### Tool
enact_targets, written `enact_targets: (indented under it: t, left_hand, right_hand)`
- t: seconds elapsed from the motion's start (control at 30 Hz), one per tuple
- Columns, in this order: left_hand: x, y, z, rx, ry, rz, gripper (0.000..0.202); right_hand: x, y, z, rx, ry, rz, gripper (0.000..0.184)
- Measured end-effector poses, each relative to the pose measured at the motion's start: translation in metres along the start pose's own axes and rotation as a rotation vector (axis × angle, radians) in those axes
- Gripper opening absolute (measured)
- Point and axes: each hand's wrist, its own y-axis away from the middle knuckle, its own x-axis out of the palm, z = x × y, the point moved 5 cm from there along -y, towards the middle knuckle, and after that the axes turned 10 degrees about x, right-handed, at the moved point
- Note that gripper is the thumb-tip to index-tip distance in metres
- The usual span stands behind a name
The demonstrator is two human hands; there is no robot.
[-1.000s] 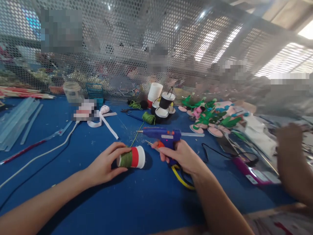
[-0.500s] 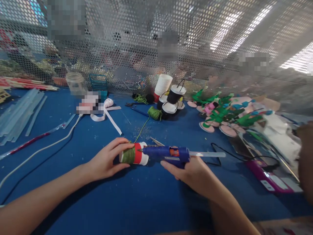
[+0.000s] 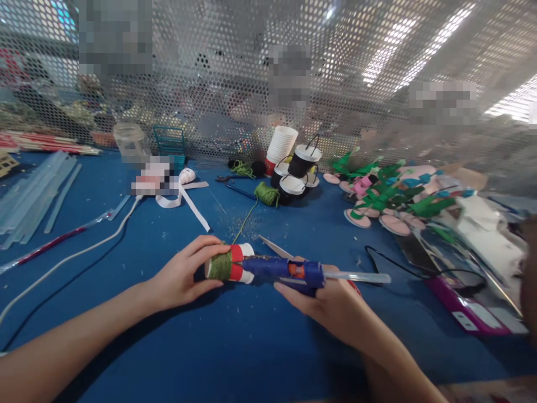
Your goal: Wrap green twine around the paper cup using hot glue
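My left hand (image 3: 181, 277) is closed round a small paper cup (image 3: 229, 266) lying on its side, part red and white, part wrapped in green string. A strand of that green string (image 3: 245, 215) runs back to a green spool (image 3: 267, 193). My right hand (image 3: 331, 298) grips a blue glue gun (image 3: 289, 270) with a clear glue stick (image 3: 358, 277) out its back. The gun's nozzle touches the red band of the cup. Scissors (image 3: 272, 247) lie just behind the gun.
Blue table (image 3: 235, 347). Black and white cups (image 3: 293, 168) stand at the back by the mesh wall (image 3: 235, 73). Green and pink craft pieces (image 3: 381, 196) lie right, clear glue sticks (image 3: 29, 196) left, a white cable (image 3: 84, 249) and a black cord (image 3: 403, 268) cross the top. Another person's arm (image 3: 529, 280) at far right.
My right hand has turned the glue gun and brought its nozzle left to the cup's red band. The left hand kept hold of the cup. The view shifted slightly.
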Motion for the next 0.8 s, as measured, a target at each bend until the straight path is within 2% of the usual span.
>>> enact_targets:
  t: [0.2, 0.47, 0.8]
  left_hand:
    - [0.0007, 0.0017, -0.0011, 0.008, -0.01, 0.025, 0.043]
    - [-0.0003, 0.0005, -0.0016, 0.023, -0.021, 0.039, 0.043]
    - [0.0003, 0.0006, -0.0027, 0.053, -0.04, 0.038, 0.039]
  right_hand:
    - [0.0007, 0.0004, 0.0053, -0.054, 0.113, -0.005, 0.021]
    - [-0.0029, 0.0002, 0.0052, -0.092, 0.11, 0.009, 0.016]
    - [0.0023, -0.0008, 0.002, 0.015, -0.014, 0.052, 0.018]
